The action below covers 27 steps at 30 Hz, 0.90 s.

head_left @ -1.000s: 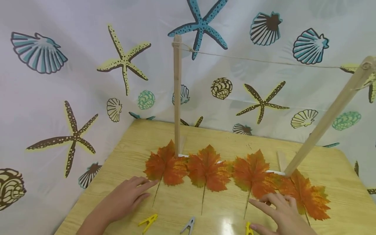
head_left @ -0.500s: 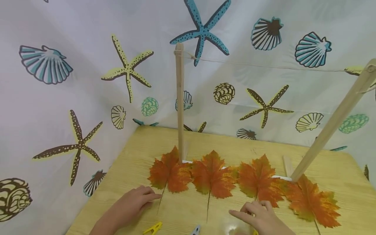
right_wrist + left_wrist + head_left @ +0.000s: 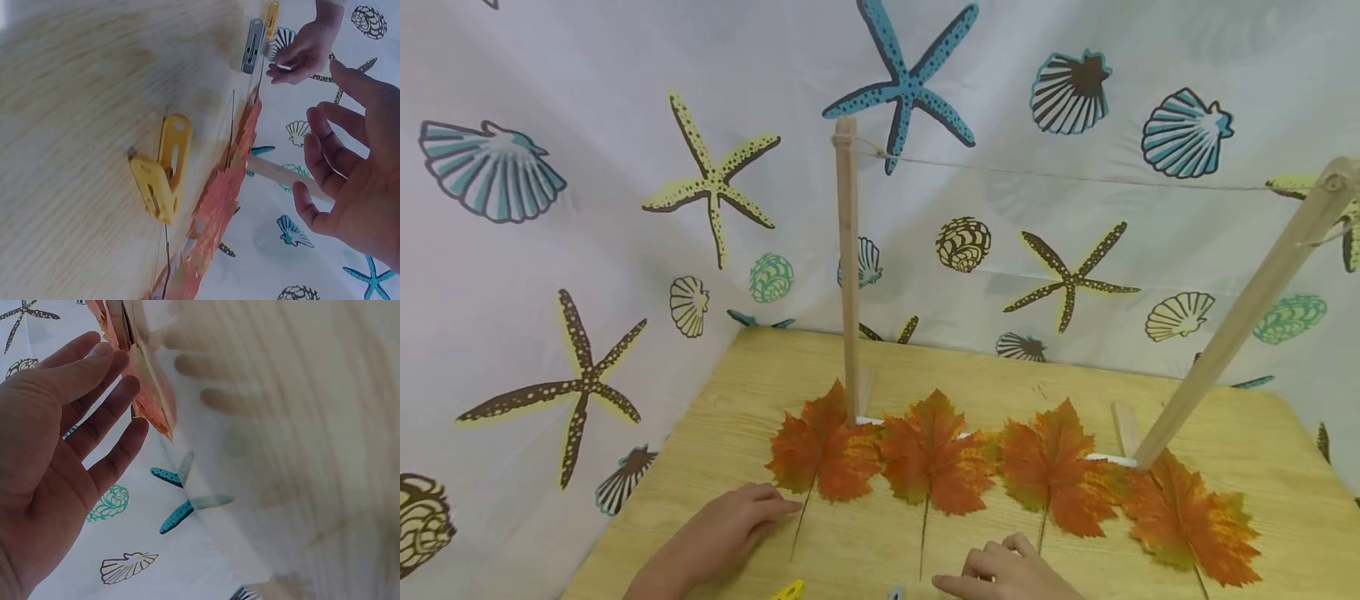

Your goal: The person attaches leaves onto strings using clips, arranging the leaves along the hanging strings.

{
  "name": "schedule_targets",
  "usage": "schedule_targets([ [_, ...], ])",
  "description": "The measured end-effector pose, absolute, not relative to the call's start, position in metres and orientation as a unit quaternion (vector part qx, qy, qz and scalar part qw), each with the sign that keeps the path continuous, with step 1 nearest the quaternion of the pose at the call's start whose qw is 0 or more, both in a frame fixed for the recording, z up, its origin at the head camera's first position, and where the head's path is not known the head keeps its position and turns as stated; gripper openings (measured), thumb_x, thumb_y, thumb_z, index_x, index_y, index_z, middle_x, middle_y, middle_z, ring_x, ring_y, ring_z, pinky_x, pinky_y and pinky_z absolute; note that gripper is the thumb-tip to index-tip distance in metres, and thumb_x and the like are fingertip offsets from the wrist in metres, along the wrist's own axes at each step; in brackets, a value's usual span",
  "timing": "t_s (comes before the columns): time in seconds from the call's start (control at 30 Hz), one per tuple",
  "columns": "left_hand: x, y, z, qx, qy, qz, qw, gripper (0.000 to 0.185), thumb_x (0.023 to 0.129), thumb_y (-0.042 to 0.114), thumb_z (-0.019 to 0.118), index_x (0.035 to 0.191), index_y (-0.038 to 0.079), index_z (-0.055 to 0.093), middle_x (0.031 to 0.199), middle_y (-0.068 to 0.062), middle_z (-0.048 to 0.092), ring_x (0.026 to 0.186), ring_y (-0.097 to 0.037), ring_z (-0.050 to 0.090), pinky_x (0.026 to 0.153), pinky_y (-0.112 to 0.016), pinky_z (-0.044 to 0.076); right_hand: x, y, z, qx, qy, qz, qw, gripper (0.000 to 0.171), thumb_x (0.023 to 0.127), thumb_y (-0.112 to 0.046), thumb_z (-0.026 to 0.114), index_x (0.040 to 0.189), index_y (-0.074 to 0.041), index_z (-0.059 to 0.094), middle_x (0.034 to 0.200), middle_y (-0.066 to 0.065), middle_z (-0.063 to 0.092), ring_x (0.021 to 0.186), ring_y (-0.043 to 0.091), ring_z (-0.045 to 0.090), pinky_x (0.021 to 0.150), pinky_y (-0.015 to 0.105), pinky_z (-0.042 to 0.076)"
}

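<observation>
**Two hands rest near a row of maple leaves on a wooden bench**

A person's left hand (image 3: 730,525) lies palm down on the bench (image 3: 760,367), fingers relaxed and nearly straight, fingertips just beside the stem of the leftmost leaf (image 3: 822,446). It holds nothing; the left wrist view shows the open palm with spread fingers. The right hand (image 3: 1007,575) sits low at the frame's bottom edge, fingers loosely bent, gripping nothing, near the stem of the third leaf (image 3: 1056,467). In the right wrist view its fingers hang apart above a yellow clothes peg (image 3: 162,169) lying on the bench.

Four orange leaves lie side by side in front of two wooden posts (image 3: 847,267) joined by a string (image 3: 1075,177). A second yellow peg (image 3: 788,592) and a grey peg (image 3: 895,593) are cut off by the lower edge of the head view. The left wrist view is heavily blurred, so the bench surface there is hard to make out.
</observation>
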State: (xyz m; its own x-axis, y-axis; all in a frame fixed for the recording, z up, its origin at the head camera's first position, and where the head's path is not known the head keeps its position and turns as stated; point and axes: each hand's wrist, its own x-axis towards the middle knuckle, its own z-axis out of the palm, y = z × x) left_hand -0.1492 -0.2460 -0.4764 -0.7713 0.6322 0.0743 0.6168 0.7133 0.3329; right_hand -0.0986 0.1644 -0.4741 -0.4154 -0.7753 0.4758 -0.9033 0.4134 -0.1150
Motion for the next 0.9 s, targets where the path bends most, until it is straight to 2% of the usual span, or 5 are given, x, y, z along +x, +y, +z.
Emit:
schedule_targets([
  [0.17,-0.141,-0.252,-0.484,0.334,0.923,0.188,0.023,0.031,0.097,0.011,0.064,0.126,0.020,0.070,0.105,0.007,0.066,0.091,-0.006,0.060,0.077,-0.030,0.054,-0.095,0.147,-0.479,0.532,-0.811,0.176,0.165,0.031,0.097,-0.039,0.063,0.122,-0.024,0.070,0.080,-0.019,0.053,0.068,-0.008,0.030,0.064,0.005,0.018],
  [0.3,-0.137,-0.258,-0.487,0.321,0.926,0.199,0.014,0.026,0.096,0.010,0.064,0.118,0.021,0.074,0.102,0.009,0.065,0.090,-0.006,0.061,0.078,-0.030,0.055,-0.093,0.129,-0.480,0.550,-0.806,0.169,0.140,0.029,0.099,-0.038,0.060,0.121,-0.024,0.071,0.079,-0.017,0.055,0.066,-0.008,0.028,0.060,0.003,0.014],
  [0.43,-0.137,-0.260,-0.489,0.306,0.928,0.209,0.037,0.025,0.097,0.011,0.064,0.117,0.021,0.074,0.102,0.009,0.064,0.093,-0.006,0.062,0.081,-0.031,0.055,-0.092,0.113,-0.477,0.563,-0.806,0.156,0.100,0.029,0.101,-0.039,0.057,0.119,-0.022,0.072,0.079,-0.015,0.056,0.065,-0.008,0.027,0.058,0.003,0.015],
  [0.63,-0.141,-0.253,-0.491,0.308,0.927,0.207,0.051,0.025,0.097,0.013,0.064,0.118,0.020,0.074,0.103,0.009,0.065,0.093,-0.006,0.062,0.082,-0.031,0.055,-0.095,0.090,-0.469,0.582,-0.799,0.142,0.046,0.036,0.102,-0.043,0.053,0.118,-0.018,0.074,0.084,-0.012,0.061,0.065,-0.008,0.037,0.057,0.003,0.023],
  [0.9,-0.159,-0.241,-0.482,0.321,0.929,0.173,0.064,0.024,0.097,0.015,0.065,0.118,0.022,0.075,0.101,0.007,0.065,0.089,-0.007,0.061,0.079,-0.029,0.053,-0.100,0.053,-0.460,0.577,-0.805,0.132,-0.031,0.035,0.096,-0.043,0.064,0.120,-0.019,0.072,0.090,-0.013,0.064,0.069,-0.008,0.054,0.059,0.007,0.038],
])
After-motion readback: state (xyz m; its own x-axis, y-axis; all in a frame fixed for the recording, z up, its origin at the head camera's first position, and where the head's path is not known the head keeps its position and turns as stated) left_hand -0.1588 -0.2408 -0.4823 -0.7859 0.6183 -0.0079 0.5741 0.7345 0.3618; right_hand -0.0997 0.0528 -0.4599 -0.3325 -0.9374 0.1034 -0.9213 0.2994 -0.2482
